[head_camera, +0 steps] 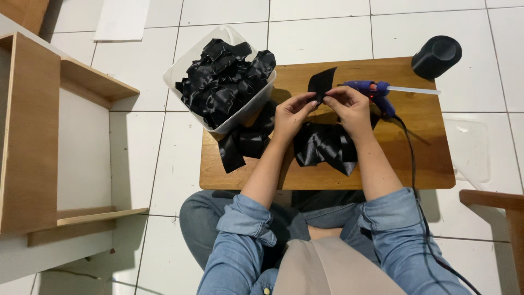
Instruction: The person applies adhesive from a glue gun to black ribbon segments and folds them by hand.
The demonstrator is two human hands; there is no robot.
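A piece of black satin ribbon is pinched between both hands above a low wooden board. My left hand grips its lower left edge. My right hand holds its lower right edge. Under my hands lies a pile of cut black ribbon pieces. A blue hot glue gun rests on the board just right of my right hand, its clear glue stick pointing right.
A clear plastic tub full of folded black ribbon stands at the board's left rear corner. A black ribbon roll sits at the far right. A clear lid lies on the white tiled floor. Wooden shelving stands to the left.
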